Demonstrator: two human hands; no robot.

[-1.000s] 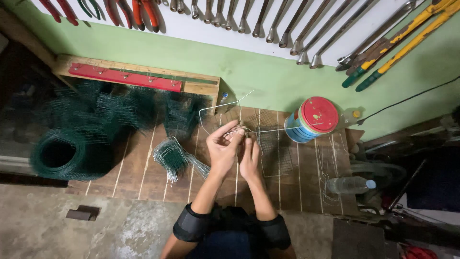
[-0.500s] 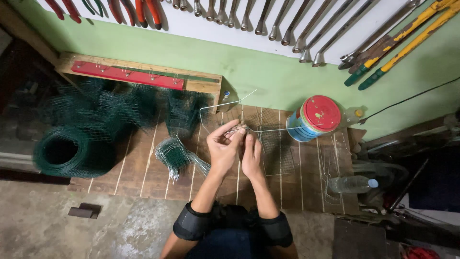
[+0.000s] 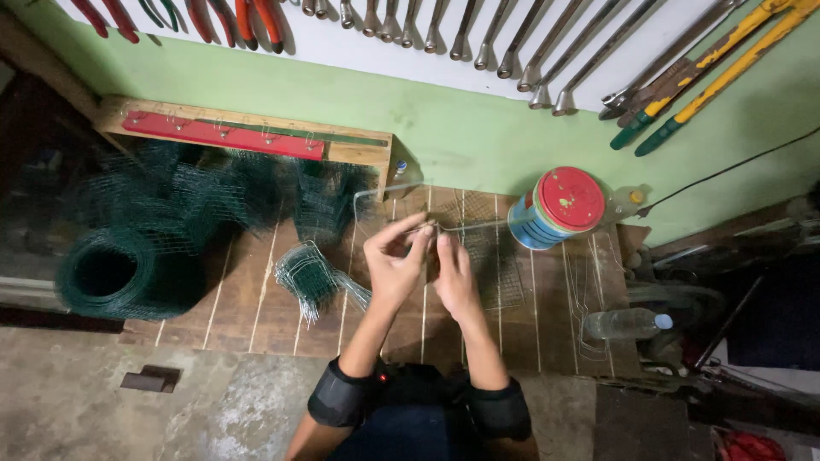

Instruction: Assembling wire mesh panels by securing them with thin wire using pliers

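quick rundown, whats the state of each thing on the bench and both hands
left hand: fingers pinched on the bent wire
right hand: fingertips on the same wire
bent wire: held above the bench
green mesh roll: rolled, on its side
tin can: lid on, tilted
plastic bottle: capped, lying down

Head camera looks steeply down, fairly high above the wooden bench (image 3: 256, 307).

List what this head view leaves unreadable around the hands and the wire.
- Left hand and right hand: their grip on the thin wire is too small to make out.
- Wire mesh piece: partly hidden by the right hand.
- Hanging tools: tops cut off by the upper edge.
- Green mesh roll: its core is too dark.
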